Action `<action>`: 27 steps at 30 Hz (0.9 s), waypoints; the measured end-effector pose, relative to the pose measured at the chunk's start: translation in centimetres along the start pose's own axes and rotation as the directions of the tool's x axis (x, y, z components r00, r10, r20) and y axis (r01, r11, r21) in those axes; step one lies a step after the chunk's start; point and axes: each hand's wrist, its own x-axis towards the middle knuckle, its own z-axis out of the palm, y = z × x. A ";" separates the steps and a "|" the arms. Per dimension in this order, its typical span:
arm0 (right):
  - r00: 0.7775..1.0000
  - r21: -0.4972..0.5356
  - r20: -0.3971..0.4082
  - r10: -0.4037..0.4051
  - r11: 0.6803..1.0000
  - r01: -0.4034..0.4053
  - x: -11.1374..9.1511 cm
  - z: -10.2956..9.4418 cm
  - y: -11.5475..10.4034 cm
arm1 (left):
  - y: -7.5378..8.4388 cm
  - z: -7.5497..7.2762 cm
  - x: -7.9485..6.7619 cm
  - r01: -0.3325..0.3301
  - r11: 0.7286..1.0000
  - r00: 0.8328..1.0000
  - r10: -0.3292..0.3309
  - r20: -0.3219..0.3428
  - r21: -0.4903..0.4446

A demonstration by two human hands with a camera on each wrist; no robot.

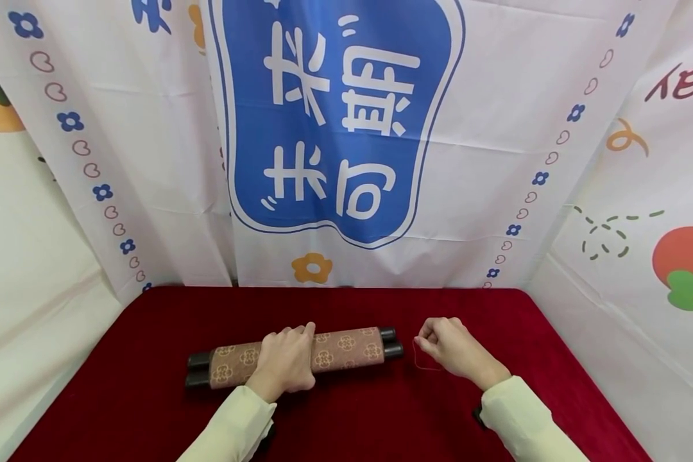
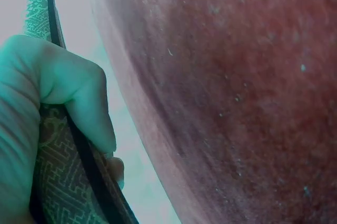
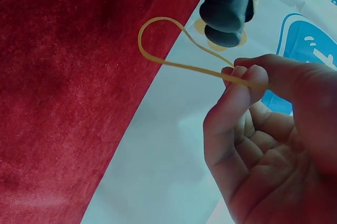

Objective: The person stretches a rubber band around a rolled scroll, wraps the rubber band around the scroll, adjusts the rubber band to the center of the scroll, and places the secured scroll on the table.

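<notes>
Lower centre, our left hand (image 1: 285, 360) grips a brown, gold-patterned scroll with black rod ends (image 1: 346, 350), already rolled; lower right, our right hand (image 1: 455, 348) pinches a thin yellowish looped band (image 3: 184, 67), not yet around it.

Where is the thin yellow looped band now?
The band is pinched by the person's right hand in the right wrist view; in the head view it shows just right of the black cylindrical ends of the brown, gold-patterned roll.

The scroll (image 1: 346, 350) blocks the right hand (image 1: 455, 347) leftward; rightward, red cloth (image 1: 514, 327) lies free.
</notes>
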 end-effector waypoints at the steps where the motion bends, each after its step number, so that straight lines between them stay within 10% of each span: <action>1: 1.000 0.001 0.001 0.003 1.000 -0.003 0.0 0.0 0.0 | 0.1 -0.1 -0.1 -0.001 1.000 1.000 0.001 -0.001 -0.002; 27: 0.999 0.029 0.038 -0.010 1.000 0.009 0.9 0.4 -1.5 | 2.2 -0.6 -1.5 -0.084 0.996 0.996 0.085 -0.033 0.034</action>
